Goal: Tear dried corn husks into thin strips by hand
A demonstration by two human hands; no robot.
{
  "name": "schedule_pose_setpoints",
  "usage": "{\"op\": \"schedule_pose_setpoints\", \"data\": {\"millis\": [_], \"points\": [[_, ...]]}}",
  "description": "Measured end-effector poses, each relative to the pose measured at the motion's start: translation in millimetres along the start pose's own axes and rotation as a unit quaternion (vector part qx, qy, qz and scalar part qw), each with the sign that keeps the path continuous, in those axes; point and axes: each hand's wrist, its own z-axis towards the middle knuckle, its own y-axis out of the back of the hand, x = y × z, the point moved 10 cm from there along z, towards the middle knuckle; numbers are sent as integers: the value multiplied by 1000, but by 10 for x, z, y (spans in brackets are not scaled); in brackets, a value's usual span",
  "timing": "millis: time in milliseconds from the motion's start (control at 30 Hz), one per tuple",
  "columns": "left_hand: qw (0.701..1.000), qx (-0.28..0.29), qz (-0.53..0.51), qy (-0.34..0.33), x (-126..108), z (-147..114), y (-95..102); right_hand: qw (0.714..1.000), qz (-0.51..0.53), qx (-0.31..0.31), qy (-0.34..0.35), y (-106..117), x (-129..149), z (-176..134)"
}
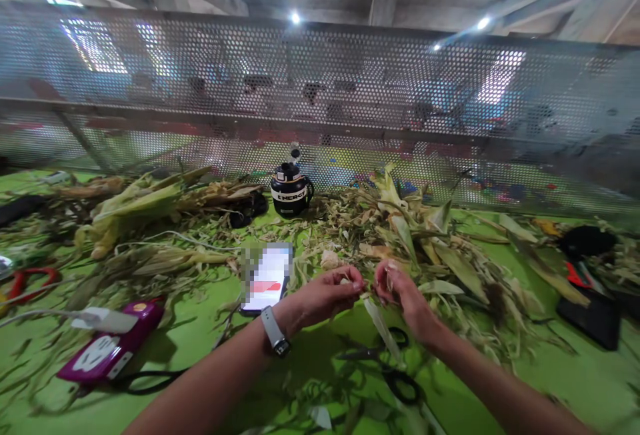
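Note:
My left hand [341, 290], with a watch at the wrist, is pinched on a strip of corn husk [381, 328] that hangs down below its fingertips. Close by on the right, my right hand [400, 292] has its fingers curled together; what they hold, if anything, is too small to make out. Under both hands lies a pair of scissors [404, 387] with black handles, partly covered by husk pieces. A small pale, rounded husk-coloured piece [330, 260] rests just behind my left hand. To its left a phone [270, 278] shows a lit screen.
Corn husks are heaped at the back right [435, 235] and back left [135, 212] of the green table [200, 328]. Between them stands a black jug [290, 190]. A purple power strip [110, 345] lies front left; a perforated metal screen [350, 102] rises behind.

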Motion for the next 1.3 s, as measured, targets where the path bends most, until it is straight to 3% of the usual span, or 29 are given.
{"op": "schedule_pose_setpoints", "data": {"millis": [167,367,600,700,1133,1300], "points": [[999,-21,-28,0,-1,20,52,996,-88,5,-3,10,32,1],[995,-78,-60,-14,-16,33,131,999,-42,5,24,7,20,-38],[991,-103,-81,-18,72,73,208,993,-114,20,13,-21,35,25],[989,-123,-79,-24,77,76,271,994,-108,-4,8,20,23,33],[989,-115,-81,-33,73,81,272,987,-143,-25,64,132,212,51],[989,-120,-85,-34,78,77,284,983,-157,-68,65,169,200,14]]}}
